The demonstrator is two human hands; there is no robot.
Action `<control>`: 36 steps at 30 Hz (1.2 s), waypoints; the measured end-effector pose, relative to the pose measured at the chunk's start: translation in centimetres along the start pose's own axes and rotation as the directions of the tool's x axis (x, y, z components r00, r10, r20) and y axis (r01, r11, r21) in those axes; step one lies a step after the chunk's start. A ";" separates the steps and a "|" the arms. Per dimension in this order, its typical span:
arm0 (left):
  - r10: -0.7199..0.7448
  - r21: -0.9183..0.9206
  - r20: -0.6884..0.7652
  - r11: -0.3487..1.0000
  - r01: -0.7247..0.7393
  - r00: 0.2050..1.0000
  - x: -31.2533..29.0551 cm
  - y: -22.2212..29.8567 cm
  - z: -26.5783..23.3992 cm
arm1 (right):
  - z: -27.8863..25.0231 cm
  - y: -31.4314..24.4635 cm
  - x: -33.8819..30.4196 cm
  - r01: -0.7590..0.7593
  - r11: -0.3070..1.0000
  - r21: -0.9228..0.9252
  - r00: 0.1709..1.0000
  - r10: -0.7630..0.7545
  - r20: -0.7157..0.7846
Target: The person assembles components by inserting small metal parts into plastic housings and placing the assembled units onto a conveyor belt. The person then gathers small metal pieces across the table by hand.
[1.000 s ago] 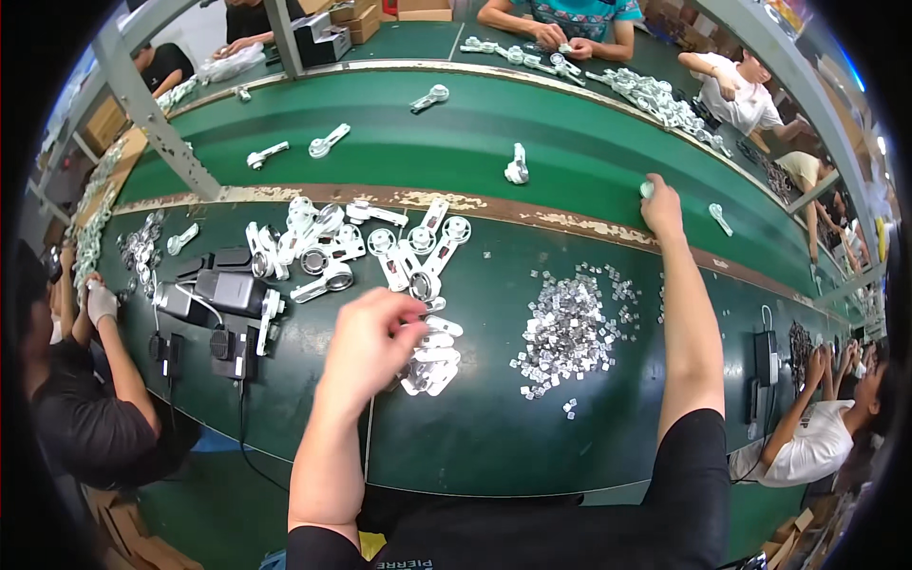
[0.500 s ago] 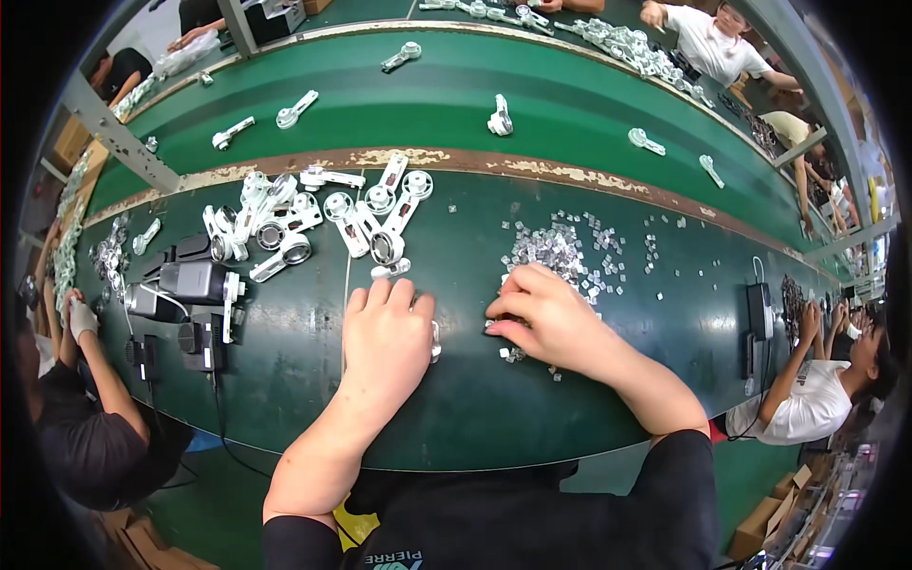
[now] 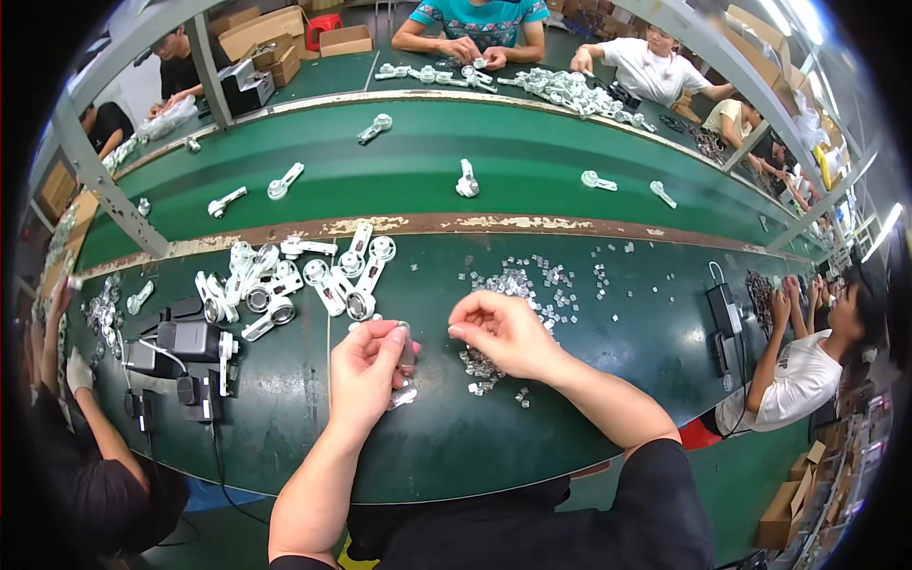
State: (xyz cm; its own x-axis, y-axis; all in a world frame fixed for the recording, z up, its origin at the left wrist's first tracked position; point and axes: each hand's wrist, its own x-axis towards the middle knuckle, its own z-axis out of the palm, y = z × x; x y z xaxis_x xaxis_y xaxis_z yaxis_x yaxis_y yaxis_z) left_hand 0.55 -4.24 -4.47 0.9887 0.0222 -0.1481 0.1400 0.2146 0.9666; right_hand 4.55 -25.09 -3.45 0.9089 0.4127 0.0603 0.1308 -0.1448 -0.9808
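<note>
Left hand (image 3: 364, 369), just lower-left of frame centre — pinching a translucent part (image 3: 407, 348). Right hand (image 3: 510, 334) near it, fingertips bunched over small clear squares (image 3: 513, 283) — can't tell if gripping one. White handled parts (image 3: 272, 318) heaped centre-left.

Landmark: the chip pile (image 3: 513, 283). The right hand (image 3: 503, 332) covers part of it; from my station I cannot tell whether finger and thumb grip anything. Left of the pile, the left hand (image 3: 369, 366) partly hides a greyish piece (image 3: 406, 349), too small for me to identify. Beyond the pile, the top edge crops the teal shirt's wearer (image 3: 480, 21).
</note>
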 end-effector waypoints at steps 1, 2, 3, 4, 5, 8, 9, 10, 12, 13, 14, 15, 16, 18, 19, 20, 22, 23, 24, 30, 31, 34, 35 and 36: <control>-0.042 -0.029 -0.005 0.999 0.042 0.999 -0.1 0.2 0.1 | 0.4 -0.9 0.2 -0.040 0.992 0.123 0.999 0.041 -0.005; -0.091 -0.077 -0.023 0.993 0.089 0.996 -0.2 0.5 0.3 | 0.8 -1.8 0.5 -0.084 0.965 0.249 0.996 0.086 0.004; -0.095 -0.111 0.005 0.989 0.095 0.995 -0.2 0.7 0.5 | 0.7 -1.5 0.7 -0.074 0.972 0.225 0.997 0.068 0.033; -0.098 -0.143 0.026 0.985 0.101 0.995 -0.3 1.0 0.4 | 1.1 -1.6 0.9 -0.099 0.950 0.297 0.995 0.085 0.058; -0.123 -0.174 0.069 0.976 0.134 0.990 0.2 0.8 0.2 | 1.2 -1.6 1.0 -0.132 0.945 0.300 0.990 0.111 0.084; -0.099 -0.237 0.057 0.965 0.110 0.993 0.4 0.6 -0.2 | 2.6 -1.3 1.2 -0.082 0.975 0.204 0.994 0.065 0.088; -0.102 -0.239 0.046 0.965 0.110 0.994 0.4 0.6 -0.3 | 3.0 -1.0 1.4 -0.087 0.974 0.207 0.993 0.068 0.099; -0.072 -0.224 0.051 0.971 0.082 0.996 0.4 0.4 -0.4 | 3.3 -0.8 1.5 -0.064 0.981 0.185 0.997 0.053 0.062; -0.043 -0.232 0.085 0.971 0.061 0.995 0.3 0.3 -0.6 | 3.7 -0.6 1.9 -0.056 0.976 0.212 0.998 0.056 0.007; -0.046 -0.234 0.079 0.970 0.064 0.996 0.2 0.1 -0.8 | 4.0 -1.1 2.1 -0.061 0.975 0.213 0.998 0.060 0.013; -0.009 -0.234 0.077 0.972 0.027 0.997 0.1 -0.1 -0.8 | 4.1 -2.0 2.3 0.019 0.999 0.032 1.000 -0.020 0.023; 0.030 -0.233 0.078 0.972 -0.011 0.997 0.1 -0.3 -0.8 | 4.3 -2.4 2.4 0.104 0.983 -0.149 0.994 -0.098 0.046; 0.030 -0.236 0.087 0.972 -0.009 0.996 0.2 -0.4 -0.7 | 4.3 -1.9 2.6 0.203 0.948 -0.246 0.979 -0.203 0.025; 0.011 -0.194 0.107 0.981 0.010 0.994 0.4 -0.4 -0.7 | 4.5 -1.8 2.6 0.309 0.905 -0.291 0.945 -0.328 -0.019; 0.022 -0.204 0.093 0.979 -0.003 0.995 0.3 -0.4 -1.0 | 4.7 -2.1 2.7 0.299 0.913 -0.279 0.950 -0.313 -0.007; 0.034 -0.222 0.096 0.975 -0.012 0.995 0.2 -0.5 -0.8 | 4.7 -1.9 2.7 0.276 0.923 -0.267 0.954 -0.298 -0.043; 0.027 -0.180 0.102 0.984 -0.009 0.994 0.0 0.1 -1.1 | 4.2 -1.9 2.9 0.206 0.965 -0.160 0.978 -0.210 -0.013; 0.032 -0.147 0.098 0.989 -0.017 0.995 0.0 0.1 -1.3 | 3.8 -1.9 3.1 0.161 0.985 -0.068 0.987 -0.160 0.030; 0.037 -0.118 0.103 0.993 -0.025 0.994 0.0 0.3 -1.3 | 3.3 -1.7 3.5 -0.001 0.996 0.092 0.996 -0.007 0.089; 0.017 -0.213 0.176 0.977 0.021 0.984 0.4 0.0 -0.8 | -14.3 4.3 15.4 0.201 0.476 -0.856 0.731 -0.655 -0.193; -0.003 -0.188 0.171 0.981 0.035 0.985 0.6 0.0 -0.6 | -18.0 6.2 16.2 0.220 0.412 -0.884 0.785 -0.613 -0.091; -0.079 -0.163 0.129 0.982 0.100 0.989 0.8 0.0 -1.1 | -18.3 8.7 18.6 0.316 0.485 -0.816 0.879 -0.473 0.060; -0.069 -0.166 0.135 0.982 0.091 0.988 1.0 0.1 -1.1 | -18.2 8.5 19.2 0.335 0.440 -0.833 0.876 -0.471 0.104; -0.072 -0.151 0.123 0.984 0.090 0.990 1.1 0.2 -1.0 | -18.3 8.3 19.8 0.352 0.393 -0.849 0.873 -0.466 0.146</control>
State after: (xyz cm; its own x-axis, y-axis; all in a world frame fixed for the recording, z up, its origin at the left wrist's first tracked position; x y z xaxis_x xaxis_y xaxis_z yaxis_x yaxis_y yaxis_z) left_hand 1.63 -3.16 -4.68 0.9751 -0.1138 -0.1905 0.2192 0.3607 0.9065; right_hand 30.90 -34.59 -6.96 0.6746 0.5587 0.4824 0.7076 -0.6757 -0.2069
